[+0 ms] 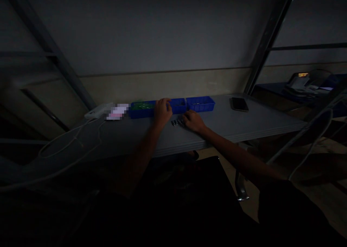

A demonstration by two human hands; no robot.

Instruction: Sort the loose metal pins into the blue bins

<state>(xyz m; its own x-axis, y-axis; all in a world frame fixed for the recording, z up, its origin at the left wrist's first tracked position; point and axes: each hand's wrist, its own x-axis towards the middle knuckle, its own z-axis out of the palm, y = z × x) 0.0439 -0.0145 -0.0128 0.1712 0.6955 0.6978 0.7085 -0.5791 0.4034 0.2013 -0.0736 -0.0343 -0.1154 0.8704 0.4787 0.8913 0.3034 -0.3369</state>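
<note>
Left hand (163,110): up against the front of the blue bins, back of hand to camera, fingers part-bent, thumb near the fingertips. Can't tell if it has hold of anything.

Right hand (193,120): low over the table, fingers curled down, fingertips at a few small dark parts. Whether any are pinched, can't tell; the fingers cover the spot.

Metal bits (175,123): small, shiny, loose on the table just left of the right fingertips, between the two hands. Too small to identify.

Behind the hands, bins in a row. Left bin (141,113) has green film (142,105) in it. Blue carries on right of the left hand as the middle bin (178,106); the hand hides the join, so can't say if it's one bin or two. Right bin (201,104) sits beside it, something thin inside, too dark to name.

Further out: phone (239,104) flat near the right end of the table (217,126). Left of the bins, a blurred-out paper (118,111), then a white box (95,112) with cords. Wall (162,37) behind, metal posts (267,41) either side.
</note>
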